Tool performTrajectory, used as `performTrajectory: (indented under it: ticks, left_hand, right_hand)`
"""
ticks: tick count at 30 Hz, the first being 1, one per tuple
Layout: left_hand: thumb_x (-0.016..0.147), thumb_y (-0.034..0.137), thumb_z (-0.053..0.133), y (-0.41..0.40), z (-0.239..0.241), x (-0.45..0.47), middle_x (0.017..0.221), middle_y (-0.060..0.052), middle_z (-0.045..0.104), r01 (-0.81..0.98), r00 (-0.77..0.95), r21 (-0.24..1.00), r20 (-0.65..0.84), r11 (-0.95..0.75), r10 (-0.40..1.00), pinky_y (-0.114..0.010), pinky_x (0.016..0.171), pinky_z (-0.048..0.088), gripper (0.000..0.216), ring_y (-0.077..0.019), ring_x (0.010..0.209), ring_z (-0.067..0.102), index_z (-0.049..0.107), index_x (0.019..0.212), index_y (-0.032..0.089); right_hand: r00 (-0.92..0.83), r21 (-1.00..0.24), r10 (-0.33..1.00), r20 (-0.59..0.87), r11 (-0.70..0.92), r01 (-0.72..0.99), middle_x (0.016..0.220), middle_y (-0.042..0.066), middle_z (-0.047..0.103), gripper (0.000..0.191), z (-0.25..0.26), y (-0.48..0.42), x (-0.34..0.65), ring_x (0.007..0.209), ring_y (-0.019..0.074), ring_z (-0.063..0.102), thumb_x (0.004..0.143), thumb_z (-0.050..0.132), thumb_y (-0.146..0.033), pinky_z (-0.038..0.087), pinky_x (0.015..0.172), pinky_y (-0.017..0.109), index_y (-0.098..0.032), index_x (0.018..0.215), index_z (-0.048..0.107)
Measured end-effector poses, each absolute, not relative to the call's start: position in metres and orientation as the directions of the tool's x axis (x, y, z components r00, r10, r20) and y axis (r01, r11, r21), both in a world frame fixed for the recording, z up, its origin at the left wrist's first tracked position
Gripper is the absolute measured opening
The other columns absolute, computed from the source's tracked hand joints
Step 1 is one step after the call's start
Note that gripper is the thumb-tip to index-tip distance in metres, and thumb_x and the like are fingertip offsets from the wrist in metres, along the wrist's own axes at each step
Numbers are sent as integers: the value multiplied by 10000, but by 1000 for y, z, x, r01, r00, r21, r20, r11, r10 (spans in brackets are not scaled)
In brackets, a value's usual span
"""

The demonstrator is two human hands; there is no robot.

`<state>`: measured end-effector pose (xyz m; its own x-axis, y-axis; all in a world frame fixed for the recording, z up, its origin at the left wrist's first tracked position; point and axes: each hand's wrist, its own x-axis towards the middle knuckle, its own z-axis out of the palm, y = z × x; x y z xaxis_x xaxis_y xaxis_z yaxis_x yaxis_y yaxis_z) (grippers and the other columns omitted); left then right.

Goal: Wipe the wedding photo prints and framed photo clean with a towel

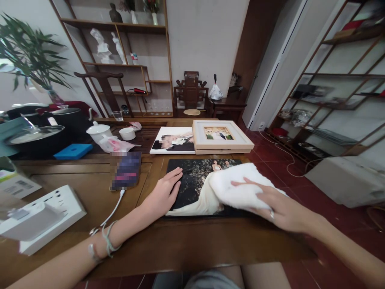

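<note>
A dark wedding photo album or panel (189, 176) lies flat on the wooden table in front of me; whether it opens cannot be told. Its picture shows a couple and a long pale dress train. My left hand (165, 192) rests on its left edge, fingers stretched out and holding nothing. On the right part of the picture lies a folded white cloth (237, 186), with my right hand (278, 206) gripping it from the right side. The cloth and hand cover much of the picture's right half.
Behind the album sit a white-edged photo panel (174, 148) and light wooden picture frames (245, 140). On the left are a phone (128, 170) on a charging cable, a white power strip (63, 212), a blue block (73, 151), a lidded white bowl (98, 130) and dark pots (72, 118).
</note>
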<state>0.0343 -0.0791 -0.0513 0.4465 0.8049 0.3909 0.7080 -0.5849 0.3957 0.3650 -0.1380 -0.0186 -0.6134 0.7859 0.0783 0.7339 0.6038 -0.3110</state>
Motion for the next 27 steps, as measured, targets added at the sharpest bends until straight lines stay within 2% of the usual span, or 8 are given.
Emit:
performTrajectory:
  ticks: [2, 4, 8, 11, 14, 19, 23, 27]
  left_hand:
    - [910, 233, 369, -79, -52, 34, 1311, -155, 547, 705, 448, 394, 396, -589, 802, -448, 1043, 397, 377, -259, 1245, 484, 612, 1157, 84]
    - [909, 229, 369, -79, -53, 34, 1311, -149, 549, 706, 449, 391, 397, -590, 801, -449, 1041, 399, 372, -258, 1246, 482, 612, 1158, 95]
    - [911, 230, 371, -79, -53, 33, 1314, -139, 549, 711, 452, 383, 394, -590, 800, -444, 1043, 399, 369, -253, 1256, 470, 607, 1165, 104]
    - [912, 231, 366, -78, -53, 33, 1316, -149, 545, 715, 453, 380, 387, -587, 803, -444, 1045, 397, 377, -258, 1257, 469, 605, 1167, 89]
    - [912, 225, 359, -78, -54, 34, 1307, -161, 549, 730, 441, 371, 385, -574, 811, -431, 1048, 397, 390, -259, 1247, 481, 600, 1174, 67]
    - [909, 220, 361, -78, -57, 36, 1300, -171, 553, 739, 426, 367, 396, -565, 814, -448, 1041, 403, 388, -275, 1232, 496, 606, 1166, 65]
    - [910, 232, 368, -78, -56, 35, 1306, -159, 551, 729, 438, 372, 392, -575, 809, -439, 1041, 405, 379, -269, 1232, 497, 612, 1160, 84]
    - [916, 231, 361, -78, -56, 34, 1306, -155, 552, 723, 462, 357, 386, -592, 798, -427, 1050, 395, 382, -257, 1245, 483, 603, 1171, 82]
  right_hand:
    - [-551, -276, 829, 98, 555, 785, 1220, 123, 601, 321, -20, -109, 365, 1229, 312, 450, 889, 390, -351, 408, 964, 453, -188, 1012, 638]
    - [-498, -247, 857, 133, 515, 821, 1095, 129, 649, 366, -20, -83, 364, 1078, 306, 556, 898, 360, -394, 444, 894, 430, -180, 1021, 630]
    - [-454, -221, 876, 163, 481, 849, 983, 121, 658, 365, -20, -50, 360, 949, 294, 587, 905, 350, -407, 444, 846, 420, -178, 956, 630]
    - [-438, -217, 882, 172, 468, 857, 1057, 136, 645, 340, -25, -47, 359, 1025, 313, 567, 902, 367, -376, 424, 881, 447, -170, 989, 624]
    - [-448, -218, 880, 159, 473, 853, 1177, 148, 608, 304, -30, -68, 359, 1196, 336, 471, 889, 405, -349, 394, 946, 467, -169, 990, 628]
    - [-616, -262, 776, 134, 627, 733, 1439, 77, 390, 132, -22, -148, 349, 1360, 303, 236, 819, 481, -211, 365, 1022, 475, -206, 794, 611]
    - [-776, -283, 613, 147, 778, 561, 1429, 42, 402, 153, -9, -193, 336, 1351, 283, 261, 683, 553, -122, 266, 1097, 483, -238, 768, 605]
    - [-783, -257, 602, 153, 790, 557, 1424, 68, 408, 91, -10, -178, 334, 1347, 293, 274, 720, 528, -165, 270, 1091, 494, -214, 717, 604]
